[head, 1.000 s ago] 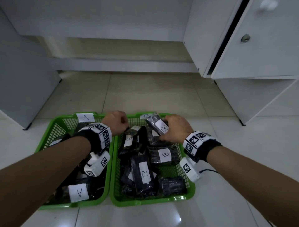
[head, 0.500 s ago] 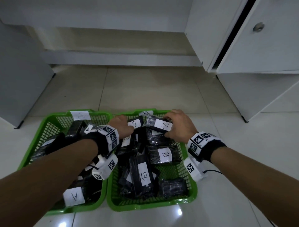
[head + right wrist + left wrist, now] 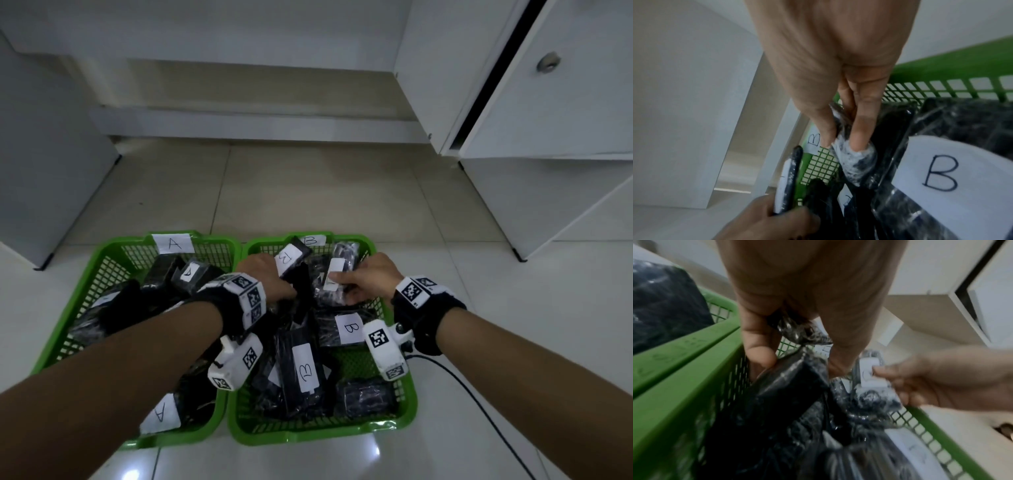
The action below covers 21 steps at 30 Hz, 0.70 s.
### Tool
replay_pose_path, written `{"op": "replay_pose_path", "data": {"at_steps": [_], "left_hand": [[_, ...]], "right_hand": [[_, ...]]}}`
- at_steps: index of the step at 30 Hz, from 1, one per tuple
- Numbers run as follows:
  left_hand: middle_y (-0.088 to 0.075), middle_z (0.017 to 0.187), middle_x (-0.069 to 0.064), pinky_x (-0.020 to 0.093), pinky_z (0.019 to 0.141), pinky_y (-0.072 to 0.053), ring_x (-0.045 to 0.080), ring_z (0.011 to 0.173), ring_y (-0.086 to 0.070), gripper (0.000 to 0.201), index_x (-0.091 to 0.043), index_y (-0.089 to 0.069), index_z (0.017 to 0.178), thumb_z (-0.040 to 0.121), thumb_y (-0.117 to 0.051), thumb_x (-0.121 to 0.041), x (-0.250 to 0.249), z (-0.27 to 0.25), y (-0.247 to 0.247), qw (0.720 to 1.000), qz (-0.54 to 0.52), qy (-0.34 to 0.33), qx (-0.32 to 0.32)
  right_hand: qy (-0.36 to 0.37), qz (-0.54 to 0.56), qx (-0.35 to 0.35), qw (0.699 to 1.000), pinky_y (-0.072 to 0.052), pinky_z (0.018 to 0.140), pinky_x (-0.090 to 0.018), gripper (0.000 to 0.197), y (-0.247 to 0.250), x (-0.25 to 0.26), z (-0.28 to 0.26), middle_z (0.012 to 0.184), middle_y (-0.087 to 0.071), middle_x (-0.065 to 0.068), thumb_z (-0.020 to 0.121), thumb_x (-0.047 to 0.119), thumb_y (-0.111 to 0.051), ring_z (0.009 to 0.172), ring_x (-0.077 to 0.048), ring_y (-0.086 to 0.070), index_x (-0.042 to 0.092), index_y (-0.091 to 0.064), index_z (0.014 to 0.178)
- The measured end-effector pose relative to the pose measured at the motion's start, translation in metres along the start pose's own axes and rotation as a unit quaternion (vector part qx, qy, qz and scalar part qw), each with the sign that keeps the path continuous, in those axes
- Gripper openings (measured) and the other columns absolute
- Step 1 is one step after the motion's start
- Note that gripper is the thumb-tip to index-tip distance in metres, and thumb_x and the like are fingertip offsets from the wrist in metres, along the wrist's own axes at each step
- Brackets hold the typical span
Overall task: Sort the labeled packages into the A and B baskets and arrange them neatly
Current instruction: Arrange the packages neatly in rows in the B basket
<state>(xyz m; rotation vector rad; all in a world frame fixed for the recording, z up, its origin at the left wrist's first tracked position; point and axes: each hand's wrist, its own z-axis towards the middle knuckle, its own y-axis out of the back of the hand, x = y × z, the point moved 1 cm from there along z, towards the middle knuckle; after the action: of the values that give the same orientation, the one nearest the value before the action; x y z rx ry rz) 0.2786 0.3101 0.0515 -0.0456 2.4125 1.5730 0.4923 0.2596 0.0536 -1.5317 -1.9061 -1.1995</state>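
Two green mesh baskets stand side by side on the floor: basket A (image 3: 114, 246) on the left and basket B (image 3: 308, 434) on the right, both holding black wrapped packages with white labels. At basket B's far end my left hand (image 3: 274, 275) grips a black B package (image 3: 291, 258) that tilts up towards the back wall. Beside it my right hand (image 3: 346, 284) pinches another black labelled package (image 3: 337, 270) between thumb and fingers. In the left wrist view the left fingers (image 3: 758, 344) curl round black wrap (image 3: 797, 332). The right wrist view has the right fingertips (image 3: 859, 134) clamping a package end (image 3: 855, 160).
More B packages (image 3: 306, 371) fill basket B's near half, and A packages (image 3: 161, 414) lie in basket A. A white cabinet (image 3: 548, 102) stands at the right and a grey panel (image 3: 51, 171) at the left. A black cable (image 3: 479, 407) trails from my right wrist.
My left hand has taken up a B package and tipped it up at basket B's far end. My right hand has turned its package lengthwise beside it.
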Motion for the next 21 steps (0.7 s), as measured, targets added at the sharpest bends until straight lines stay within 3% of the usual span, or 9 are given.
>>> {"op": "replay_pose_path", "data": {"at_steps": [3, 5, 8, 10, 12, 15, 17, 19, 21], "left_hand": [[-0.062, 0.076, 0.002, 0.025, 0.052, -0.048, 0.019, 0.067, -0.062, 0.041, -0.013, -0.058, 0.08, 0.068, -0.077, -0.047, 0.01, 0.001, 0.01, 0.994, -0.101, 0.025, -0.016], [-0.064, 0.074, 0.002, 0.025, 0.05, -0.046, 0.017, 0.065, -0.062, 0.04, -0.013, -0.061, 0.08, 0.066, -0.078, -0.045, 0.018, 0.0, 0.015, 0.986, -0.154, 0.052, -0.027], [-0.064, 0.072, 0.004, 0.022, 0.049, -0.04, 0.018, 0.062, -0.06, 0.03, -0.013, -0.061, 0.074, 0.066, -0.076, -0.038, 0.029, 0.0, 0.024, 0.97, -0.232, 0.061, -0.039], [-0.064, 0.072, 0.005, 0.025, 0.054, -0.046, 0.022, 0.065, -0.061, 0.025, -0.013, -0.061, 0.073, 0.069, -0.075, -0.033, 0.034, -0.003, 0.03, 0.956, -0.283, 0.062, -0.046], [-0.069, 0.077, 0.009, 0.032, 0.063, -0.054, 0.027, 0.073, -0.065, 0.029, -0.012, -0.063, 0.074, 0.063, -0.076, -0.036, 0.038, -0.005, 0.035, 0.94, -0.327, 0.069, -0.063], [-0.072, 0.083, 0.017, 0.042, 0.07, -0.058, 0.031, 0.077, -0.069, 0.043, -0.011, -0.067, 0.074, 0.045, -0.072, -0.043, 0.047, -0.009, 0.04, 0.909, -0.394, 0.085, -0.104], [-0.07, 0.077, 0.012, 0.036, 0.059, -0.056, 0.028, 0.07, -0.067, 0.033, -0.012, -0.066, 0.074, 0.054, -0.075, -0.037, 0.054, -0.01, 0.042, 0.886, -0.439, 0.094, -0.113], [-0.066, 0.07, 0.007, 0.028, 0.054, -0.048, 0.025, 0.066, -0.062, 0.018, -0.013, -0.065, 0.074, 0.066, -0.076, -0.025, 0.059, -0.012, 0.045, 0.862, -0.481, 0.103, -0.123], [-0.065, 0.07, 0.006, 0.029, 0.057, -0.048, 0.025, 0.067, -0.062, 0.021, -0.011, -0.065, 0.077, 0.064, -0.075, -0.025, 0.065, -0.014, 0.047, 0.836, -0.519, 0.117, -0.133]], "right_hand": [[0.016, -0.146, -0.011, 0.989, -0.061, 0.059, -0.031, 0.032, -0.001, 0.004, 0.003, 0.075, -0.077, -0.011, 0.075, 0.036, -0.089, 0.069, -0.023, -0.076, 0.011, -0.07, 0.07], [0.095, -0.338, -0.08, 0.933, -0.061, 0.063, -0.035, 0.041, 0.006, 0.013, 0.004, 0.074, -0.073, -0.008, 0.077, 0.048, -0.084, 0.068, -0.022, -0.072, 0.011, -0.069, 0.072], [0.207, -0.49, -0.15, 0.834, -0.054, 0.062, -0.034, 0.023, 0.014, 0.028, 0.001, 0.084, -0.067, -0.007, 0.085, 0.027, -0.076, 0.073, -0.024, -0.064, 0.007, -0.067, 0.092], [0.283, -0.558, -0.094, 0.774, -0.052, 0.079, -0.036, 0.043, 0.012, 0.028, 0.007, 0.109, -0.06, -0.006, 0.08, 0.008, -0.075, 0.097, -0.023, -0.058, 0.015, -0.064, 0.121], [0.337, -0.596, 0.007, 0.728, -0.046, 0.102, -0.04, 0.066, 0.006, 0.024, 0.013, 0.14, -0.05, -0.003, 0.075, 0.0, -0.077, 0.125, -0.024, -0.048, 0.022, -0.06, 0.134], [0.381, -0.627, 0.048, 0.677, -0.043, 0.107, -0.043, 0.061, 0.0, 0.019, 0.02, 0.139, -0.057, 0.001, 0.075, 0.0, -0.076, 0.13, -0.022, -0.051, 0.024, -0.064, 0.13], [0.381, -0.638, 0.04, 0.669, -0.045, 0.102, -0.039, 0.058, 0.003, 0.02, 0.021, 0.126, -0.064, 0.002, 0.077, 0.005, -0.076, 0.121, -0.021, -0.057, 0.026, -0.062, 0.129], [0.365, -0.624, 0.029, 0.691, -0.043, 0.099, -0.035, 0.056, 0.011, 0.026, 0.023, 0.125, -0.063, 0.003, 0.08, 0.019, -0.079, 0.116, -0.02, -0.057, 0.025, -0.058, 0.131], [0.362, -0.594, 0.01, 0.719, -0.043, 0.093, -0.034, 0.051, 0.014, 0.035, 0.025, 0.122, -0.061, 0.002, 0.086, 0.035, -0.076, 0.109, -0.018, -0.054, 0.023, -0.055, 0.131]]}}
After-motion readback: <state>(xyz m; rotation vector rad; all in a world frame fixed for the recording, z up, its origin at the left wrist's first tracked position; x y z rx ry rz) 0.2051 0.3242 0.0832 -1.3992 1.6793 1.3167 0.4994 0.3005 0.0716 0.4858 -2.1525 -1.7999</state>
